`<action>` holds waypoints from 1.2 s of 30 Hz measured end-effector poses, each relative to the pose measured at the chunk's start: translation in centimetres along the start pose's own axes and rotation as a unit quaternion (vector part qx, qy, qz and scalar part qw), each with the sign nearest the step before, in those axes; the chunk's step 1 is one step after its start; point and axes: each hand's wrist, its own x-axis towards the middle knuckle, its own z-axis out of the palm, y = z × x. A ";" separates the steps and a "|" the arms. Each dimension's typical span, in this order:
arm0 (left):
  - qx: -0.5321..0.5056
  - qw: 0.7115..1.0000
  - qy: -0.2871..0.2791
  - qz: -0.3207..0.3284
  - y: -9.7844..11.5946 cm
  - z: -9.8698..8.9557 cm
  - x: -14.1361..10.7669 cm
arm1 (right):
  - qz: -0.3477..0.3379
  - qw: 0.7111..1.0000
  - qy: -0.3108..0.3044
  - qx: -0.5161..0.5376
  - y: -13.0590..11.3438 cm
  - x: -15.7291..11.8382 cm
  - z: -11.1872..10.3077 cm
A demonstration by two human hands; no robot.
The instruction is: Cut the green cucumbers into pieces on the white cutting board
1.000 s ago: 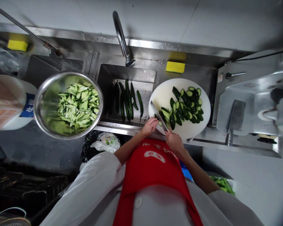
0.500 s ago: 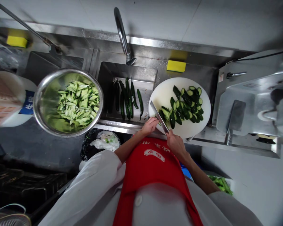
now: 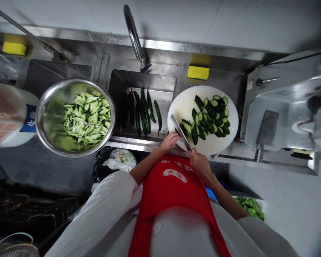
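Nearest the wearer, below a red apron's upper edge line, the right hand had its fingers closed round the handle of a knife. The left hand lay just beside the blade, fingers bent; whether they gripped a piece of cucumber could not be told, the blade obscuring the spot. The step in hand was judged to be slicing; the next move called for a steady hold and left fingertips kept clear of the edge. The cucumber slices lay heaped on the round white board, mostly right of the knife. The board stood on a wet-looking steel tabletop, beside a sink holding whole cucumbers. Left of that, a metal bowl contained pale cut pieces. Farther back, a yellow sponge sat behind the board and a curved tap rose behind the sink, before a pale wall.
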 end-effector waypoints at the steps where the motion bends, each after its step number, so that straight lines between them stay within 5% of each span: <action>1: 0.001 1.000 -0.005 -0.005 0.0 0.0 0.0 | -0.001 1.000 -0.001 0.002 0.0 -0.1 0.1; 14: 0.000 1.000 0.000 -0.002 -0.2 -0.6 -0.7 | 0.010 1.000 -0.017 0.012 -1.4 2.3 0.6; 23: 0.003 0.998 -0.053 0.025 -1.2 -1.0 -0.2 | -0.007 0.999 0.031 0.033 0.6 2.9 -0.5; 25: -0.003 0.999 -0.027 0.028 0.1 -2.1 0.9 | 0.000 0.998 0.062 0.031 1.4 2.2 -1.0; 27: -0.003 0.998 0.060 0.008 1.9 -4.0 3.1 | 0.001 0.997 0.078 0.022 2.1 1.2 -1.4; 30: 0.014 0.985 0.168 -0.025 4.4 -6.4 8.2 | -0.036 0.999 0.040 -0.003 2.6 -0.3 -1.5; 31: 0.018 0.991 0.136 -0.012 5.0 -6.6 10.1 | -0.053 0.998 0.022 -0.012 2.6 -0.6 -1.4; 33: 0.031 0.997 -0.034 0.065 5.7 -5.7 13.6 | -0.078 0.996 -0.009 -0.031 2.4 -0.9 -1.1; 36: 0.099 0.918 -0.336 0.187 5.7 -2.7 16.8 | -0.089 0.994 -0.026 -0.049 1.8 -0.7 -0.6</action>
